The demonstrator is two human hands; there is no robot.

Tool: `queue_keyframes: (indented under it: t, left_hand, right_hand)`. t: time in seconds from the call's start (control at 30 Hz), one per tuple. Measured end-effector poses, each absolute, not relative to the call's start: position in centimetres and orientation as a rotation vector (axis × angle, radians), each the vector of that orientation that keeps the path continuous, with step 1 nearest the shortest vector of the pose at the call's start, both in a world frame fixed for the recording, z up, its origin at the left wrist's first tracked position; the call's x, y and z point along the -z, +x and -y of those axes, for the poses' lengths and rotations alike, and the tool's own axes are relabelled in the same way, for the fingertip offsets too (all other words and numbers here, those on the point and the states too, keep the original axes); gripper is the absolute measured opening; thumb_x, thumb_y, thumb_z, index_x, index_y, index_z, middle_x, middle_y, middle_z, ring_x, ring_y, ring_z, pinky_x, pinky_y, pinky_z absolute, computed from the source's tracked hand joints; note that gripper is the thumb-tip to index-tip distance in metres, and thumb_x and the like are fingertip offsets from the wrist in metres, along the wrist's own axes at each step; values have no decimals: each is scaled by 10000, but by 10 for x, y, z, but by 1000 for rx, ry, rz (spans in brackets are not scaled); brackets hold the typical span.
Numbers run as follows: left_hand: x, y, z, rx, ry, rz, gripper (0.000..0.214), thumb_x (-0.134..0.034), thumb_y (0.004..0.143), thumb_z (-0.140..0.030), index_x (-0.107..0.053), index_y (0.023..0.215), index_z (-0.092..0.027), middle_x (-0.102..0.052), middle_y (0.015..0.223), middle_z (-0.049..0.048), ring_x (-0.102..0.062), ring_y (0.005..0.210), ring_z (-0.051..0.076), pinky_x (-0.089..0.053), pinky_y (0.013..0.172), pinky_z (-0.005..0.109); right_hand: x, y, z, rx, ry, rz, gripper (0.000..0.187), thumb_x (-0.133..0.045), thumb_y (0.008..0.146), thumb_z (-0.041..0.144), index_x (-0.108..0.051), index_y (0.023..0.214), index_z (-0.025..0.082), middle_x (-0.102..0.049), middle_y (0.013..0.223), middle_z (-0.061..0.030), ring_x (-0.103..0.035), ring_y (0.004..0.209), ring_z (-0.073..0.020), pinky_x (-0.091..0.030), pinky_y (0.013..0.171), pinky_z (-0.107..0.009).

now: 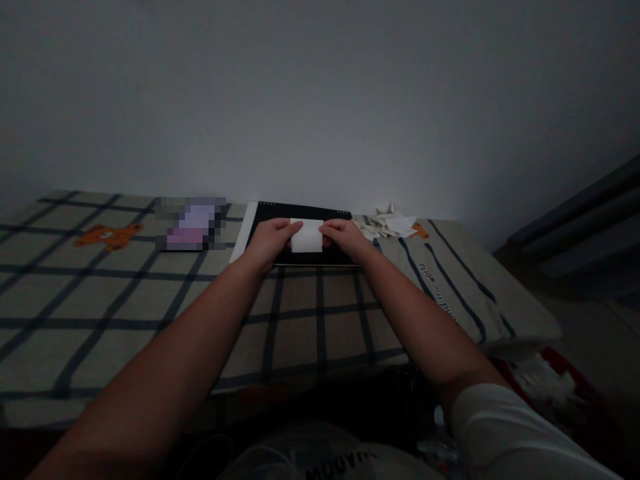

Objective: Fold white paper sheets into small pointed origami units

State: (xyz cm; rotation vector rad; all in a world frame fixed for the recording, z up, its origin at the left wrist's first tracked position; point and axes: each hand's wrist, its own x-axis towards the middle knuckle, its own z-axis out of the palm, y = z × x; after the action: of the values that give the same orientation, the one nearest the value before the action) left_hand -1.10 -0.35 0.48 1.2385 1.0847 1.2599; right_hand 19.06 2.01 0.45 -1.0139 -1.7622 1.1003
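Note:
A small white folded paper (307, 236) lies on a black board (300, 230) near the far edge of the bed. My left hand (273, 239) pinches the paper's left edge with thumb and fingers closed on it. My right hand (345, 237) grips the right edge the same way. Both forearms reach forward across the checked cloth.
A beige bedspread (150, 293) with dark grid lines and an orange bear print (107, 236) covers the surface. A pile of folded white papers (387, 223) lies right of the board. A blurred purple object (193, 225) sits to the left. A plain wall stands behind.

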Motion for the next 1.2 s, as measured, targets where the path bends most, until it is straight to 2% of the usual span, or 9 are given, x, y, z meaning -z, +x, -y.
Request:
queue_keyframes:
  t: [0.2,0.5,0.87,1.2]
  left_hand:
    - [-3,-12,3,-1260,1217,-1078,381,-816,662,-471,-728,839,-145,-709,783,44,-609,651,144,-475,593,250]
    - [-4,-11,0,-1406,1110,-1054,323,-826,663,-380,-766,863,-134,-755,890,77,-680,805,168,-565,759,286]
    - [-3,-11,-1,-1430,1114,-1123,241,-813,687,-331,-756,825,-142,-749,846,70,-688,794,179,-578,773,314]
    - [-9,-11,4,-1334,1055,-1051,226,-794,739,-300,-753,895,-141,-761,956,97,-714,884,195,-601,849,352]
  right_hand:
    - [-7,189,-17,-1110,-998,1712,258,-669,775,435,-655,720,183,-617,613,17,-549,604,-118,-454,635,-266]
    - [-4,190,-20,-1101,-1023,1656,235,-673,777,412,-673,750,179,-622,615,10,-551,585,-125,-451,612,-275]
    - [-5,190,-20,-1045,-1039,1697,262,-651,788,434,-666,710,184,-620,607,4,-553,589,-130,-447,611,-277]
    - [-3,193,-24,-1009,-1063,1647,320,-668,767,499,-665,725,182,-603,591,10,-548,579,-134,-437,589,-270]
